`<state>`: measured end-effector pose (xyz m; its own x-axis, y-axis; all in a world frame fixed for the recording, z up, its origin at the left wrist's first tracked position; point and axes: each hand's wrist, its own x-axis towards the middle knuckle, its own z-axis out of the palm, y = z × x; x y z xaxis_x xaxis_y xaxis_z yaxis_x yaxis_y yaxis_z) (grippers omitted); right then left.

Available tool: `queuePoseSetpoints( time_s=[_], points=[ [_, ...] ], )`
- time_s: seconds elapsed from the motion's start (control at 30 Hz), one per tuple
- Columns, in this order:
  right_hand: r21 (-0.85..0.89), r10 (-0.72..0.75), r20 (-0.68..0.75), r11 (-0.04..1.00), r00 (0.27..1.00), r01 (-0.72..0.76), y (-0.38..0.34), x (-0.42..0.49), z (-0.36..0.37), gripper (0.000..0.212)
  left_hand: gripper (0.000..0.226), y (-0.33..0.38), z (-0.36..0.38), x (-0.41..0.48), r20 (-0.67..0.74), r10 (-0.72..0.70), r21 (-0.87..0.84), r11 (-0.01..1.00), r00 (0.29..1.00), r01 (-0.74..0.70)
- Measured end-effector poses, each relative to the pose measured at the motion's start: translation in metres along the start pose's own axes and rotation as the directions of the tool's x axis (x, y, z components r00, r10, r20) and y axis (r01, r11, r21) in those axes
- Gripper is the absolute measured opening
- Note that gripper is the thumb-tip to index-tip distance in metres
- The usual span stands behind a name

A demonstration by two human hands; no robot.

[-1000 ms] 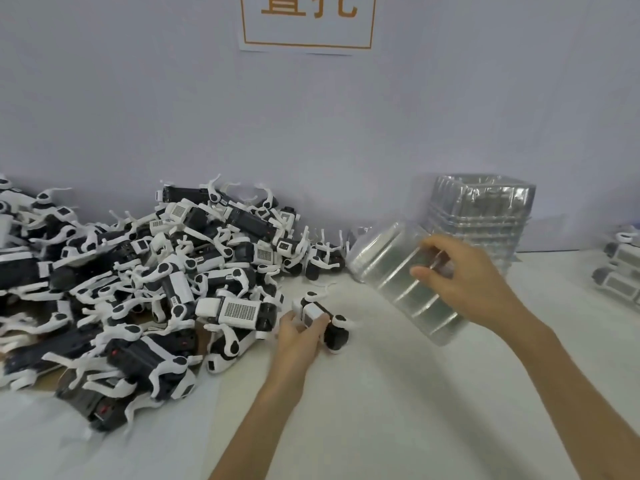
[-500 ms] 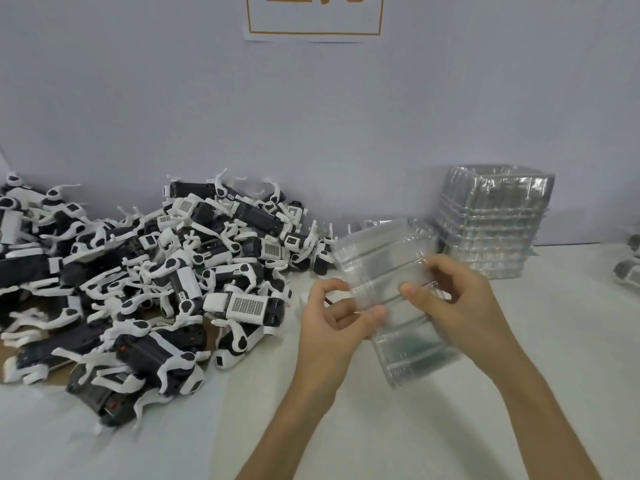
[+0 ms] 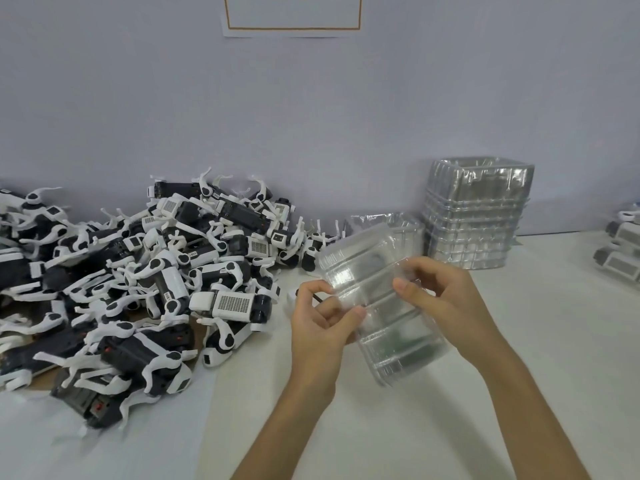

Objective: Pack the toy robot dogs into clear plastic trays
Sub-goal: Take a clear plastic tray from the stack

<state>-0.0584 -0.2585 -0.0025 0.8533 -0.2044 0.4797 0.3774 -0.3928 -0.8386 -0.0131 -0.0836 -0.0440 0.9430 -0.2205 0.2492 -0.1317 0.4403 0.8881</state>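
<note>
Between the two hands, lifted in front of the person and tilted with its far end toward the wall, is the clear plastic tray (image 3: 377, 271), empty as far as its glare lets one see; the left hand (image 3: 318, 330) pinches its left edge between thumb and curled fingers, while the right hand (image 3: 443, 299) grips the right side, thumb on the top face and fingers curled behind; neither hand holds anything else. Whether this is one tray or two nested ones cannot be told, but the grip reads as separating or opening it, so the step in hand looks like readying a tray, with no dog yet in it. Just to the left lies the pile of toy robot dogs (image 3: 156, 271), tangled leg over leg on the white table (image 3: 519, 393); the stack of trays (image 3: 478, 216) stands beyond the right hand against the wall; a few packed-looking items (image 3: 620, 251) sit at the far right edge. Next, probably, the tray must go down open side up and one hand be freed to draw a single dog from the heap without dragging its neighbours.
</note>
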Motion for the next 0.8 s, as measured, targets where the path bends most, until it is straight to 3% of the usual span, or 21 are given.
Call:
queuePoseSetpoints(
  time_s=[0.1,0.2,0.33,0.4,0.67,0.8],
  points=[
    [0.03,0.005,0.009,1.0,1.0,-0.005,-0.002,-0.001,0.007,0.015,0.044,0.0,-0.002,0.0,-0.02,-0.016,-0.021,1.0,1.0,0.016],
    [-0.077,0.016,-0.018,0.997,1.0,-0.018,-0.004,-0.002,0.014,0.023,0.052,0.001,-0.003,-0.001,0.0,-0.021,-0.011,1.0,1.0,0.021],
    [-0.304,-0.002,0.04,0.952,0.999,0.014,-0.007,-0.008,0.02,0.082,0.046,-0.001,-0.005,0.001,-0.007,0.014,0.003,1.0,1.0,-0.014],
    [-0.394,-0.025,0.062,0.918,0.998,0.047,-0.006,-0.009,0.023,0.098,0.043,0.0,-0.007,0.001,0.009,0.01,-0.023,1.0,1.0,-0.01],
    [-0.393,-0.037,0.063,0.918,0.997,0.059,-0.003,-0.008,0.018,0.097,0.039,0.004,-0.003,-0.004,0.028,0.014,-0.016,1.0,1.0,-0.013],
    [-0.387,-0.102,-0.034,0.919,0.994,0.081,-0.003,-0.008,0.014,0.092,0.041,0.003,0.0,-0.005,0.003,0.014,0.001,1.0,1.0,-0.014]
  ],
)
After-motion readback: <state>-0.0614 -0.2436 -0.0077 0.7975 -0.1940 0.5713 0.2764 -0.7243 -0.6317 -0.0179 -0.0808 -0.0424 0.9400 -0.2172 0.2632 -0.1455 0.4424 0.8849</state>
